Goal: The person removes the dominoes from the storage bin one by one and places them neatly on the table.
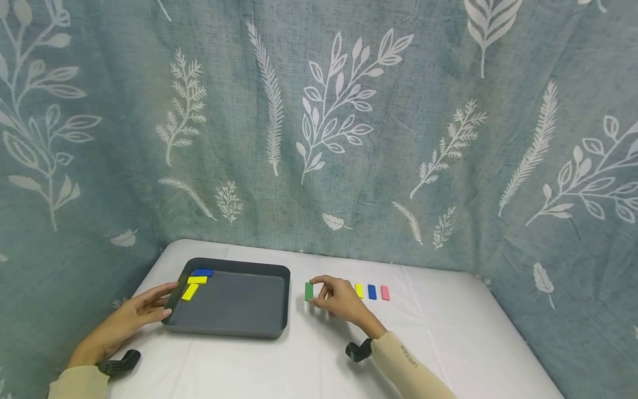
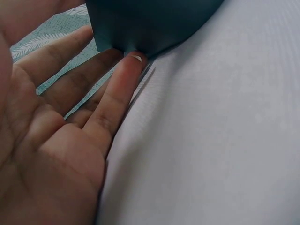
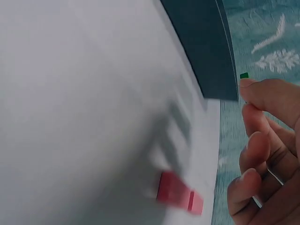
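My right hand (image 1: 341, 299) pinches a green block (image 1: 309, 292) between thumb and index finger, just right of a dark grey tray (image 1: 229, 333). In the right wrist view only a small green end shows past the fingertips. My left hand (image 1: 132, 318) touches the tray's left side with its fingers extended; the left wrist view shows fingertips against the outer wall. Inside the tray's far left corner lie a blue block (image 1: 202, 272) and two yellow blocks, one crosswise (image 1: 197, 280) and one slanted (image 1: 190, 292).
Right of my right hand a yellow block (image 1: 359, 291), a blue block (image 1: 372, 292) and a pink block (image 1: 385, 293) stand in a row on the white cloth. Reddish-pink blocks (image 3: 173, 191) lie below the right hand, partly hidden in the head view. A leaf-patterned curtain (image 1: 319, 138) hangs behind.
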Available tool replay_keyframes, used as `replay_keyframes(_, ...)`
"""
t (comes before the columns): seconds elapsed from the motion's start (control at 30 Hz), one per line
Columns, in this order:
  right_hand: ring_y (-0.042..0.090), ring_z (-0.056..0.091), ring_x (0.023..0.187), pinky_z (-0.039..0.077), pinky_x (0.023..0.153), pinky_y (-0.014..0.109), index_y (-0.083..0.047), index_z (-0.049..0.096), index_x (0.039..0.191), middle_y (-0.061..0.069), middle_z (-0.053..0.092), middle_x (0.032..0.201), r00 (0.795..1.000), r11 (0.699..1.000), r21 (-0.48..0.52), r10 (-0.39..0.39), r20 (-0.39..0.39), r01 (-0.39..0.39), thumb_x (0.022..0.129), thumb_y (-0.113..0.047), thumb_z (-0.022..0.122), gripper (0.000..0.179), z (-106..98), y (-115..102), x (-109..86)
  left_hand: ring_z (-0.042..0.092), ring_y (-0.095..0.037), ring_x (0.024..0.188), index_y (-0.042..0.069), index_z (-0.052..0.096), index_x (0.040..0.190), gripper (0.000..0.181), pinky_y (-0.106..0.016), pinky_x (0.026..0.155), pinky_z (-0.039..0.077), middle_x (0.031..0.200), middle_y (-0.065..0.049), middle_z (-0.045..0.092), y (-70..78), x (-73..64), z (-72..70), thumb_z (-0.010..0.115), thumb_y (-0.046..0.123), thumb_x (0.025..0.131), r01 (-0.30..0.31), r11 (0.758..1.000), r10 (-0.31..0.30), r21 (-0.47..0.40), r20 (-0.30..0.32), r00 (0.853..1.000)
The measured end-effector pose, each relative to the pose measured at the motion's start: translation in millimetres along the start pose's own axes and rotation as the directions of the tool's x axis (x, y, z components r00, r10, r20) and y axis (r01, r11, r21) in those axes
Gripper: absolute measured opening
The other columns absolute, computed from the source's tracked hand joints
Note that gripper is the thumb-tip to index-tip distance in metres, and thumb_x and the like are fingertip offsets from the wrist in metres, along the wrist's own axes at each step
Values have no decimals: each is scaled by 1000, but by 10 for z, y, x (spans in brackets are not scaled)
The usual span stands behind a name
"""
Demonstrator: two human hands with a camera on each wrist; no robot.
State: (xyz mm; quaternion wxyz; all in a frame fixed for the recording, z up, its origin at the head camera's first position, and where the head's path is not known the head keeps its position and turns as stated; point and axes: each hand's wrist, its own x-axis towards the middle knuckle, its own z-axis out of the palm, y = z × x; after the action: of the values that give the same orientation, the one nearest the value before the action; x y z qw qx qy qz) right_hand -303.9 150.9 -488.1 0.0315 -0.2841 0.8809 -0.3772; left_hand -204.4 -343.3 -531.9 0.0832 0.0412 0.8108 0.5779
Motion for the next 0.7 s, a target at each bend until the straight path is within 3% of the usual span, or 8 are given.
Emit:
replay_keyframes(0.4,5,49,59,42,53,20,-10,68,129,-7,65,76,998,998,-33,48,-39,-50,91,-13,78,40,-214,379,-348,38,-41,140,9,28,162,73,-68,107,37,164,-22,28,-24,-6,-20,65,26,102,-34,999,35,-17,16,999)
replay_keyframes(0.53,6,52,61,43,54,21,-9,67,130,-8,65,76,996,995,-53,79,-32,-81,91,-14,79,41,-242,496,-447,46,-21,135,9,28,162,73,-62,109,38,163,-22,30,-31,-10,-27,65,27,103,-38,999,39,-14,21,999)
replay_keyframes(0.7,7,52,60,43,53,22,-8,66,131,-7,65,75,995,994,-52,93,-40,-95,92,-17,80,42,-280,588,-511,47,6,121,9,28,162,72,-49,107,42,163,-22,32,-33,-18,-34,65,27,103,-46,999,46,-13,24,999)
